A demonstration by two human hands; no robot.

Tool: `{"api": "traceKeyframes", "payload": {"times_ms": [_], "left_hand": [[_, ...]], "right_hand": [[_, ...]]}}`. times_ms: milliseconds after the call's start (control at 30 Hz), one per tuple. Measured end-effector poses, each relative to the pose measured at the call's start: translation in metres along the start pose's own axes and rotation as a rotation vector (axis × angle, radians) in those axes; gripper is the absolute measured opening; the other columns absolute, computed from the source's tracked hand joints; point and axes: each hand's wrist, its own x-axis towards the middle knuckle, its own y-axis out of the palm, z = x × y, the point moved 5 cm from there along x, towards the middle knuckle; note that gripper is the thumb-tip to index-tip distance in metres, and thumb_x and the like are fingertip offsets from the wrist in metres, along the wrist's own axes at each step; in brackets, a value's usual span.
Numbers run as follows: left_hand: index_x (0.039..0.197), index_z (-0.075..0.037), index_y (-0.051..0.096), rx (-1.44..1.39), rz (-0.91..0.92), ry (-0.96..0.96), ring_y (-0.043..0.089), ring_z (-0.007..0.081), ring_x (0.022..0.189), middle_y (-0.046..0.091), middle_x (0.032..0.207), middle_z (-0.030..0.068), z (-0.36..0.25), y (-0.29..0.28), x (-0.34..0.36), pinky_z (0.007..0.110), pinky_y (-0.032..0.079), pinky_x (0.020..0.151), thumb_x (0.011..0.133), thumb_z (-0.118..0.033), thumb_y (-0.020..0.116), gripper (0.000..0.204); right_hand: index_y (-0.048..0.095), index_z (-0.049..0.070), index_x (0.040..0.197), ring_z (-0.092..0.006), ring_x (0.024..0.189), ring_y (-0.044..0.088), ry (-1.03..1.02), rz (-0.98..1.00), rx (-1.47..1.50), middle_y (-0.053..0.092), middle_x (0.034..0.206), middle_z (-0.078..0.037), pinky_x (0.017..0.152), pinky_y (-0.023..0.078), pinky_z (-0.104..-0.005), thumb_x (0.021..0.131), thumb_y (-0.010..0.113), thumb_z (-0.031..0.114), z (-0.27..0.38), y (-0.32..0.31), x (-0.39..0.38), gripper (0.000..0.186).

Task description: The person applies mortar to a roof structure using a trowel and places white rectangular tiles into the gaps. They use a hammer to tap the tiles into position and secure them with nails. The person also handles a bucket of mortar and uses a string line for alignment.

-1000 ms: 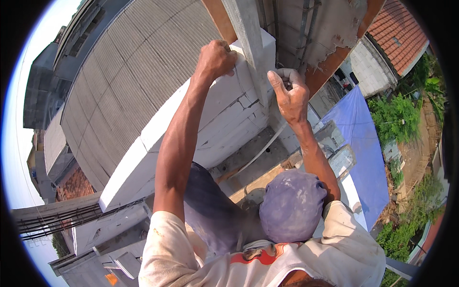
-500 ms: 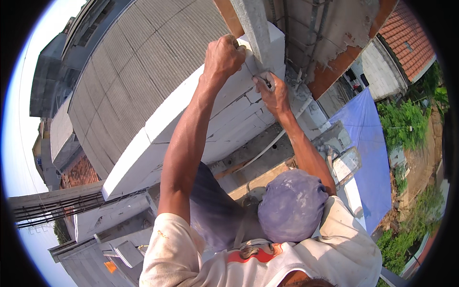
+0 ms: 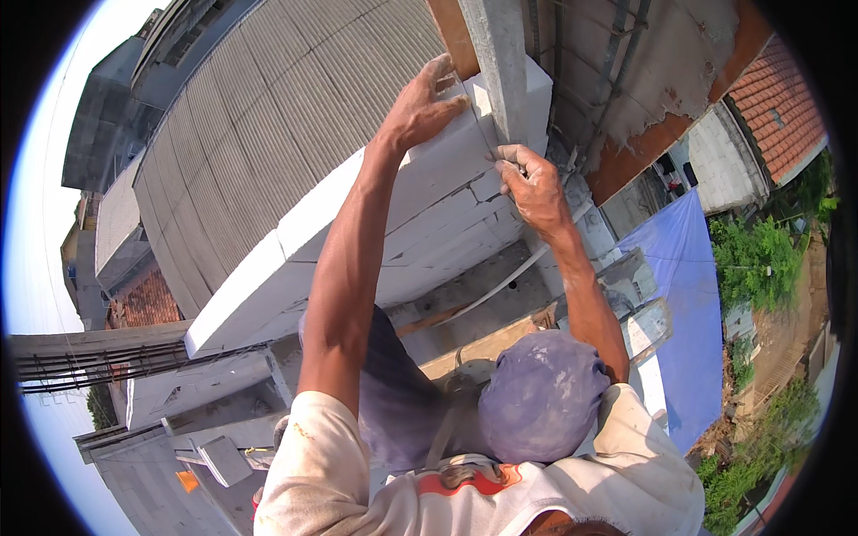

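Note:
My left hand rests at the top of a white block wall, thumb and fingers apart, beside a brown board and a grey concrete post. Lower down, my right hand is in front of the wall's face below the post, with its fingers curled and thumb and forefinger pinched. A thin dark string runs down over the block from near my left hand to the right hand's fingertips. Its ends are too fine to make out.
Beyond the wall lies a grey corrugated roof. My bent knee in dusty blue trousers is close below my right forearm. A blue tarp hangs at the right, and dark steel bars stick out at the left.
My left hand has gone from a closed fist to spread fingers at the wall's top. The right hand remains pinched near the wall face. The whole view has shifted slightly.

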Motion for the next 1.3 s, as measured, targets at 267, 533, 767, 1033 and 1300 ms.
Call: {"api": "traceKeyframes", "payload": {"times_ms": [267,533,767,1033,1300], "left_hand": [[0.140,0.002,0.063,-0.239,-0.024,-0.080,0.071,0.0269,0.110,0.074,0.119,0.0230,0.012,-0.010,0.029,0.038,0.056,0.099,0.096,-0.019,0.067,0.049],[0.132,0.001,0.070,-0.336,0.027,-0.136,0.073,0.0212,0.096,0.077,0.108,0.0176,0.010,-0.010,0.027,0.032,0.059,0.087,0.089,-0.004,0.063,0.044],[0.123,-0.003,0.076,-0.133,-0.001,-0.083,0.071,0.0166,0.085,0.077,0.101,0.0108,0.011,-0.008,0.029,0.033,0.059,0.077,0.093,-0.016,0.063,0.035],[0.122,-0.002,0.075,-0.047,-0.076,-0.009,0.072,0.0186,0.089,0.077,0.102,0.0127,0.010,-0.003,0.026,0.034,0.059,0.083,0.093,-0.018,0.063,0.036],[0.114,-0.001,0.075,0.015,-0.080,0.103,0.074,0.0289,0.090,0.077,0.100,0.0181,0.015,0.003,0.029,0.041,0.059,0.086,0.089,-0.016,0.060,0.032]], "right_hand": [[0.071,-0.002,0.117,-0.0058,0.071,0.059,0.015,0.077,0.080,0.061,0.077,0.002,0.063,0.047,-0.0243,0.101,0.061,0.014,0.019,0.006,0.003,0.025],[0.072,-0.004,0.113,-0.0066,0.071,0.059,0.008,0.110,0.091,0.066,0.080,-0.002,0.063,0.047,-0.0250,0.099,0.062,0.016,0.025,0.012,0.010,0.026],[0.072,-0.004,0.113,-0.0063,0.071,0.058,0.038,0.119,0.085,0.066,0.077,-0.002,0.063,0.047,-0.0252,0.098,0.062,0.016,0.030,0.008,0.011,0.027],[0.072,-0.003,0.111,-0.0065,0.070,0.057,-0.010,0.124,0.054,0.065,0.078,-0.001,0.062,0.046,-0.0256,0.099,0.061,0.015,0.037,0.006,0.006,0.025],[0.071,0.001,0.110,-0.0052,0.069,0.051,0.022,0.113,-0.008,0.057,0.075,0.003,0.062,0.044,-0.0256,0.102,0.060,0.016,0.021,-0.006,-0.006,0.021]]}}
